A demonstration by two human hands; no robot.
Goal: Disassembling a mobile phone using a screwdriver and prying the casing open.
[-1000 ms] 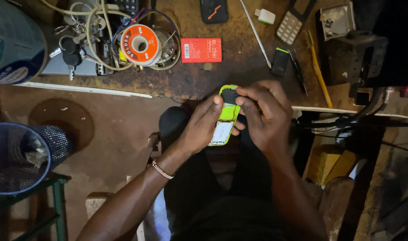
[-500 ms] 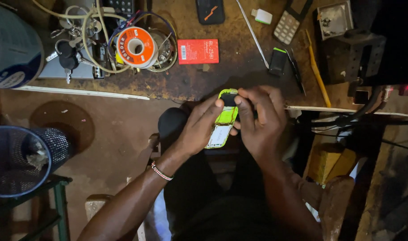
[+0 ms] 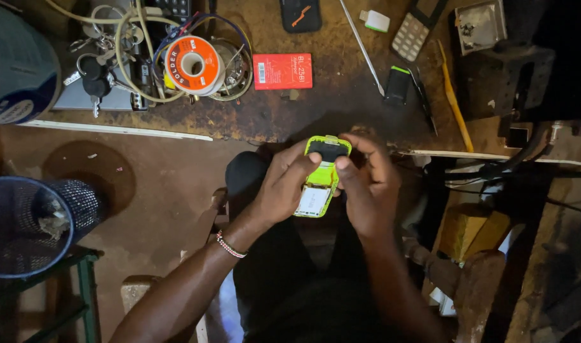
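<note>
Lime-green phone shell (image 3: 320, 181) is gripped over the lap, just off the workbench edge (image 3: 271, 127). It's clamped by left hand (image 3: 284, 187) and right hand (image 3: 363, 190), both thumbs pressed on its dark top part.

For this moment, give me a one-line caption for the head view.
Both hands, left hand and right hand, hold an opened lime-green phone in front of a cluttered workbench.

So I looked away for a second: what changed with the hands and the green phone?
Little changed. Both hands, left hand and right hand, still grip the green phone; the right thumb now presses its dark top part. The workbench clutter stayed put.
</note>
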